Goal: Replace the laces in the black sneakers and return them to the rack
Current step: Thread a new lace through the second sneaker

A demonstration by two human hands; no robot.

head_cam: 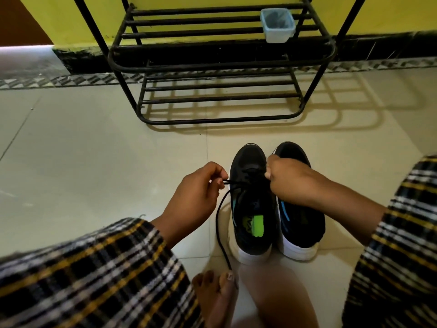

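Observation:
Two black sneakers with white soles stand side by side on the floor, toes toward the rack: the left sneaker (pixel 251 209) and the right sneaker (pixel 300 223). My left hand (pixel 196 195) pinches a black lace (pixel 221 223) just left of the left sneaker's eyelets; the lace's loose end trails down toward my bare foot. My right hand (pixel 292 183) is curled over the gap between the two shoes at the lacing; what its fingers hold is hidden. The black metal shoe rack (pixel 220 67) stands against the yellow wall ahead.
A pale blue plastic tub (pixel 277 24) sits on the rack's upper shelf at the right. My bare foot (pixel 217 297) rests on the tiled floor below the shoes. Plaid sleeves fill both lower corners.

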